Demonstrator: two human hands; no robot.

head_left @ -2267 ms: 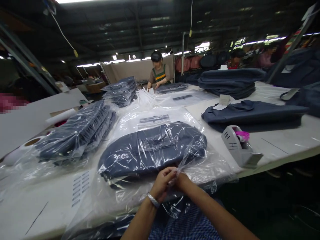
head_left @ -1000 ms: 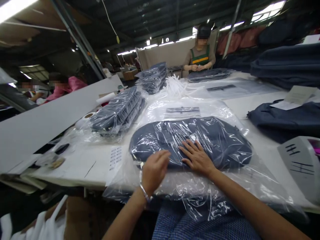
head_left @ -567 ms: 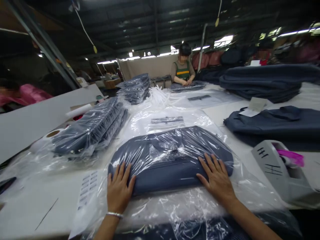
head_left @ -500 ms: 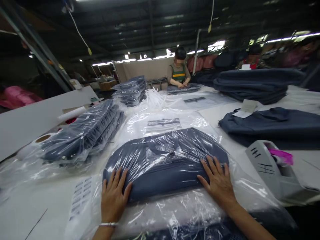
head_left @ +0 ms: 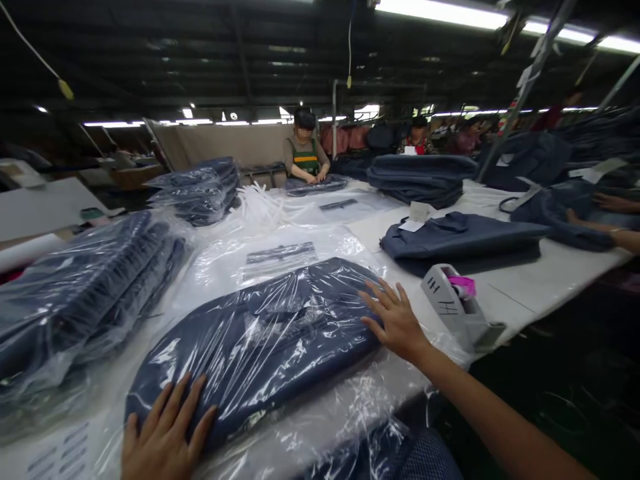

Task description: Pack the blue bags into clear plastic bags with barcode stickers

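Note:
A navy bag [head_left: 260, 333] in a clear plastic sleeve lies flat on the table in front of me. On its near left end rests my left hand [head_left: 163, 430], fingers spread over the plastic. My right hand [head_left: 393, 317] lies with fingers apart on the bag's right end. Loose clear plastic [head_left: 345, 400] spreads below the bag toward the table edge. Just beyond the bag is a stack of clear plastic bags [head_left: 225, 283] with a printed panel.
Wrapped navy bags [head_left: 85, 287] are stacked at left. To the right stand a grey tape dispenser [head_left: 450, 303] and an unwrapped navy bag [head_left: 460, 240] with a tag. White strips [head_left: 260, 207] lie farther back. A co-worker [head_left: 306, 157] works across the table; another person's hands [head_left: 607, 217] show at far right.
The view has swung to the right. The wrapped bag now sits at a slant, its left end nearer me. Both hands stay spread on it.

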